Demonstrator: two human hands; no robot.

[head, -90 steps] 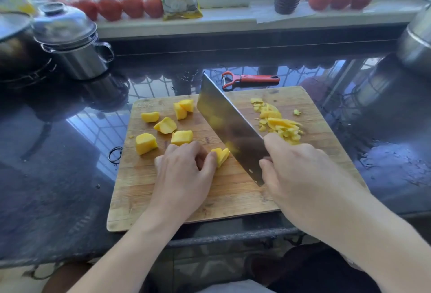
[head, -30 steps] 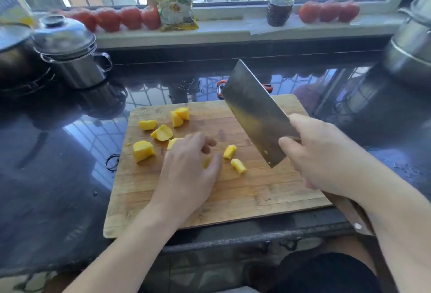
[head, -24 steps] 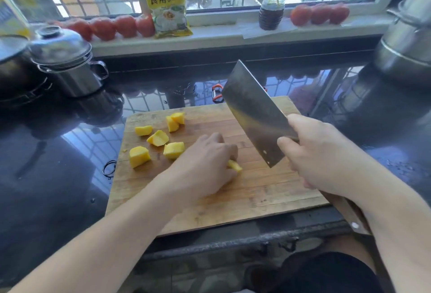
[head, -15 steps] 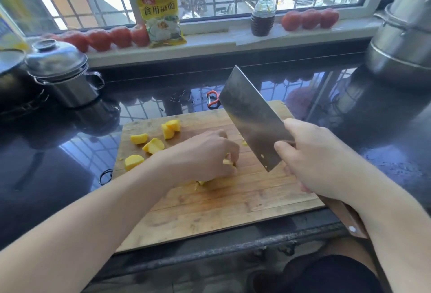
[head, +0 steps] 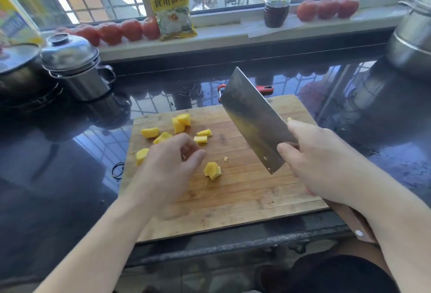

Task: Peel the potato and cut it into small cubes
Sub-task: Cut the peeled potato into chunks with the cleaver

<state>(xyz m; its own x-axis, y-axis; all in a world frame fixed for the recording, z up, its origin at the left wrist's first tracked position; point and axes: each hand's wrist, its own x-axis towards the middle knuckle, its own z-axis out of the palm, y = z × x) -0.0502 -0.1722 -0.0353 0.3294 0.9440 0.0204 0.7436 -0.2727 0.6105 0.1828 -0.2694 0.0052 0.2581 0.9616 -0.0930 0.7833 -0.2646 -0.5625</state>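
Yellow potato chunks (head: pixel 179 127) lie scattered across the 10 o'clock part of the cutting board (head: pixel 233 199), with one cut piece (head: pixel 212 170) alone near the board's middle. The left hand (head: pixel 168 169) hovers over the chunks, its grip loosely spread and holding nothing, fingers aimed toward 2 o'clock. The right hand's (head: pixel 319 159) grip is wrapped round the cleaver (head: pixel 251 117); the blade is raised off the board, long axis running from 5 o'clock up to 11 o'clock. Beyond the board, a red peeler (head: pixel 264 89) lies on the dark counter (head: pixel 58 187), partly hidden by the blade.
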